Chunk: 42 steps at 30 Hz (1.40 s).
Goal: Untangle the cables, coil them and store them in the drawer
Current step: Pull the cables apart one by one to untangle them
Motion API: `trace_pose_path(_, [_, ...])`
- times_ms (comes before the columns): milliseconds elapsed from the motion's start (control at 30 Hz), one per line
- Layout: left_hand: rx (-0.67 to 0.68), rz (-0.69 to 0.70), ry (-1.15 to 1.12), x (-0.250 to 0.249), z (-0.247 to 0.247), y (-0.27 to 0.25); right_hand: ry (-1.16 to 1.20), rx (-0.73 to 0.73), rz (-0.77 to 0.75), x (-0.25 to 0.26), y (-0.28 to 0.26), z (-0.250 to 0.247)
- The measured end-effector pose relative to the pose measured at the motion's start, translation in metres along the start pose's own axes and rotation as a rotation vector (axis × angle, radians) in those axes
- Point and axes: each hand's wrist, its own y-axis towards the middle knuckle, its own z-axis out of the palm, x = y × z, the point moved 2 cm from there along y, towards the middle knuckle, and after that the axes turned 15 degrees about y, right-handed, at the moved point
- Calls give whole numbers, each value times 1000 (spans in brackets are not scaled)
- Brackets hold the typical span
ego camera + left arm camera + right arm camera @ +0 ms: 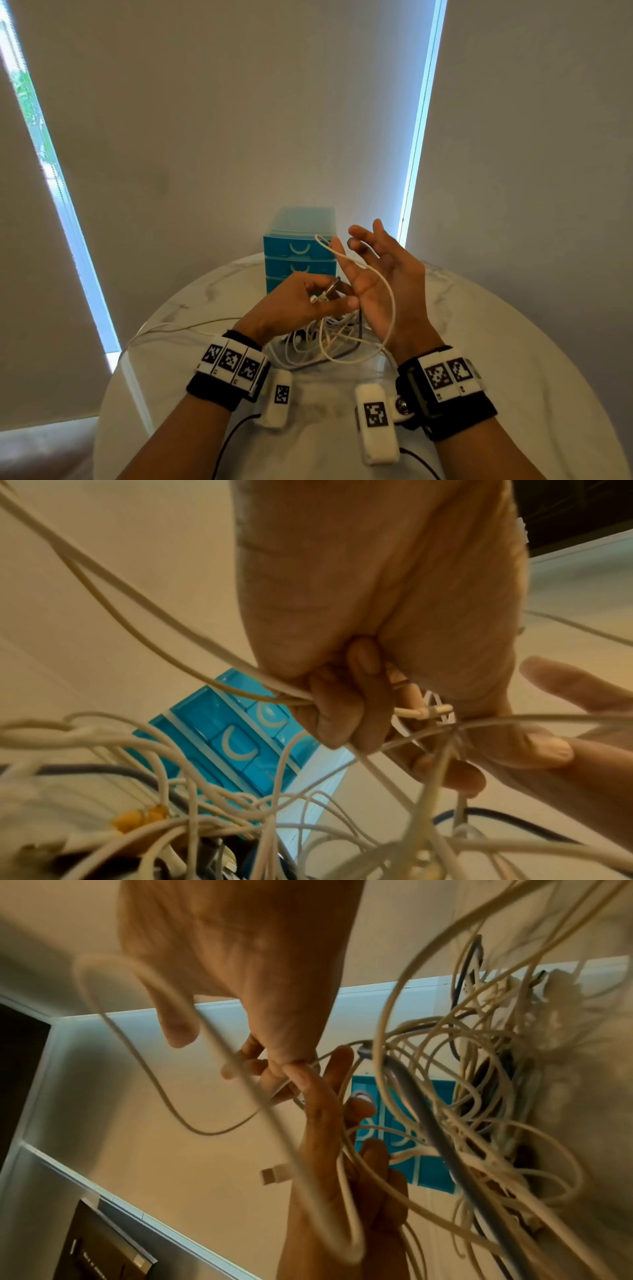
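Observation:
A tangle of white cables (325, 346) with one dark cable lies on the round marble table (513, 342), just under both hands. My left hand (308, 301) curls its fingers (342, 715) around white cable strands and a small connector. My right hand (373, 270) is raised beside it, palm inward and fingers spread, with one white cable (390, 301) looped around the palm. That loop runs down into the tangle (479, 1096). Behind the hands stands a blue drawer unit (298, 246) with all its drawers closed. A loose flat connector (274, 1173) sticks out near my left hand (325, 1123).
One white cable (171, 329) trails from the tangle to the table's left rim. The drawer unit sits at the table's far edge against grey blinds. Bright window strips flank it. Thin black wires hang from the wrist cameras near the table's front edge.

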Motion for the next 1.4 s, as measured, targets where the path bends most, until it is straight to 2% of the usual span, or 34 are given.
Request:
trace_pose_path(233, [-111,-10,47,2,9,4,157,60,86,2,1,4])
trace_pose_path(333, [-217,67,122,5,8,5,172,117,52,7,-3,9])
trace_pose_path(400, [-341,56,78,10,1,6,175,141,-10,18,-3,4])
trace_pose_path(500, [-480,-29,-81,15,-10,7,-134,32,-57,17,1,-15])
trace_pose_path(600, [-537,-57,-162,18,-16,8,-655,-1,59,-7,5,-29])
trace_pose_path(667, [-580,-34,-141,26,-20,11,-883,-8,96,-18,6,-34])
trace_pose_path(800, [-766,13,-199,31,-33,6,-1101,-100,-33,-22,18,-58])
trace_pose_path(867, [-844,32,-232,31,-40,2,-1123,-121,-35,-24,20,-69])
trace_pose_path(933, [-842,-4,-296,33,-43,0,-1122,-120,-64,-24,20,-73])
trace_pose_path(1000, [-797,-23,-312,34,-41,0,-1085,-104,-172,-20,18,-67])
trace_pose_path(1100, [-746,29,-229,27,-35,2,-975,-35,-289,-16,12,-45])
trace_pose_path(1167, [-712,55,-227,22,-31,3,-969,21,-266,-18,6,-33])
trace_pose_path(1300, [-707,2,-269,20,-30,3,-932,96,-174,-24,0,-28])
trace_pose_path(1400, [-707,-19,-295,17,-28,1,-905,145,-158,-24,-2,-25])
